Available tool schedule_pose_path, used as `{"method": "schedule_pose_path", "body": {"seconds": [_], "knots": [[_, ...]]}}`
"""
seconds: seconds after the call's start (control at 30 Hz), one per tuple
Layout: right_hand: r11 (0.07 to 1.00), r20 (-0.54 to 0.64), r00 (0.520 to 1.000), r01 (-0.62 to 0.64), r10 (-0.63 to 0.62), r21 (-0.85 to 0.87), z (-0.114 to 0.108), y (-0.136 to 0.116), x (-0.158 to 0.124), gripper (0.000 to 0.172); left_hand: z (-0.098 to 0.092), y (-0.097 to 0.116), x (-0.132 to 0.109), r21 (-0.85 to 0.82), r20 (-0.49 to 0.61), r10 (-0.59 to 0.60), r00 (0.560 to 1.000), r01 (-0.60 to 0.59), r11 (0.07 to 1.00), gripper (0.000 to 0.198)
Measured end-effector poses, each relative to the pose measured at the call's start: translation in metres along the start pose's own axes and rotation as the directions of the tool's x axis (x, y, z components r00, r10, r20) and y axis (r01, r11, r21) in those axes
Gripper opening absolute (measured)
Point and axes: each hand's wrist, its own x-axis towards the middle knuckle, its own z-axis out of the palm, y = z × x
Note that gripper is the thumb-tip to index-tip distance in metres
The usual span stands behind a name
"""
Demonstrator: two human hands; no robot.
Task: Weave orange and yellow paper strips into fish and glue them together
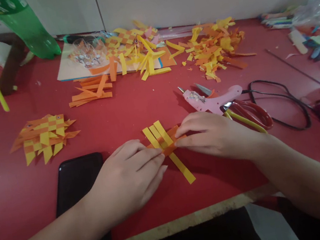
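Note:
Yellow and orange paper strips (165,134), woven across each other, lie on the red tabletop near its front edge. My left hand (132,173) pinches the left end of the weave, its fingers close together and covering part of it. From the right, my right hand (208,134) grips the ends of the orange strips between thumb and fingers. One yellow strip (183,169) sticks out toward the front edge. Beneath my left forearm lies a black phone (76,177). Finished woven paper fish (47,132) rest in a small pile to the left.
Behind my right hand lie a pink glue gun (215,102), red-handled scissors (251,113) and a black cord (289,94). Loose orange strips (90,91) and a scrap heap (218,44) are farther back. A green bottle (30,31) stands by a brown tray (11,65).

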Motion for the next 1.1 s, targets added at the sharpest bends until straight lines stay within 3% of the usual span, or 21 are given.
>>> {"method": "schedule_pose_path", "body": {"seconds": [0.27, 0.87, 1.1], "knots": [[1.000, 0.006, 1.000, -0.006, 0.006, 0.002, -0.0004, 0.0000, 0.0002, 0.030, -0.0028, 0.0040, -0.0015, 0.016, 0.053, -0.036, 0.998, 0.035, 0.999, 0.022], [0.993, -0.008, 0.996, -0.083, 0.084, 0.089, 0.0029, -0.0009, 0.0001, 0.022, -0.0005, 0.0069, -0.0008, 0.039, 0.055, -0.081, 0.995, 0.079, 0.996, 0.021], [0.995, -0.032, 0.997, -0.071, 0.073, 0.069, 0.0014, -0.0023, 0.0008, 0.018, -0.0022, 0.0054, -0.0010, 0.060, 0.051, -0.035, 0.998, 0.032, 0.998, 0.022]]}}
